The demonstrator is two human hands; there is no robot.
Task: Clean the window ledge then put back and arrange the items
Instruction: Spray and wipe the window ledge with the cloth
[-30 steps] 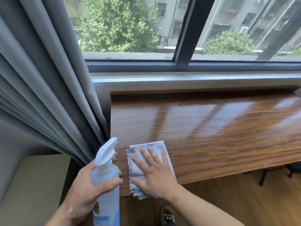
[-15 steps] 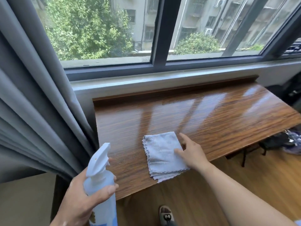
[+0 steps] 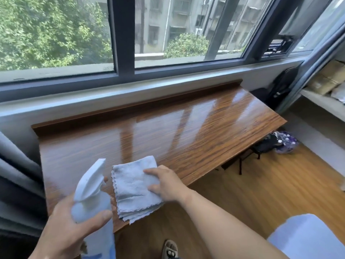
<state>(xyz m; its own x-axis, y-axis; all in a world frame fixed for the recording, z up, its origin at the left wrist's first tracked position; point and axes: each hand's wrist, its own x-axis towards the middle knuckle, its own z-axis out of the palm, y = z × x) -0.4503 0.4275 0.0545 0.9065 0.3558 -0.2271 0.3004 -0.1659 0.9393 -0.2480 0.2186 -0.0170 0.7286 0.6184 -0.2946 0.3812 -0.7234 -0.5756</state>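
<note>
The glossy brown wooden ledge runs under the window and has nothing on it but a folded pale blue cloth near its front left edge. My right hand sits on the cloth's right edge, with curled forefinger and thumb pinching the fabric. My left hand grips a pale blue spray bottle by the neck. It holds the bottle upright just in front of the ledge, left of the cloth, with the white nozzle pointing over the wood.
Grey curtains hang at the ledge's left end. A black bag and purple bundle lie on the wooden floor under the right end. White shelves with packets stand at far right. My slippered foot is below the ledge.
My right hand went from lying flat on the cloth to holding its right edge. The view swung right, showing the ledge's whole length. The bottle stays in my left hand.
</note>
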